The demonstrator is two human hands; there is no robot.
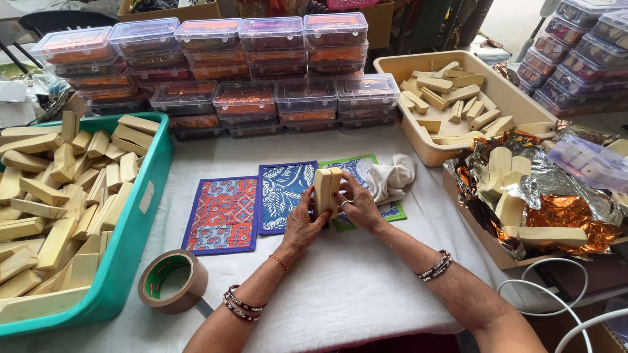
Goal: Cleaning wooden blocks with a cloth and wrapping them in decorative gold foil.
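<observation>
Wooden blocks (pixel 326 189), two pressed together upright, sit pinched between left hand (pixel 302 225) and right hand (pixel 358 206) above blue patterned cloth (pixel 282 196); aligning seems underway, tape roll (pixel 173 281) at eight o'clock probably needed.

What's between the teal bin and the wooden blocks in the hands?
Head view: an orange patterned cloth mat and a blue one lie on the white tablecloth.

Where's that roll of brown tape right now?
In the head view, the roll of brown tape lies flat on the white tablecloth at lower left, beside the teal bin of wooden blocks, just left of the left forearm.
</observation>
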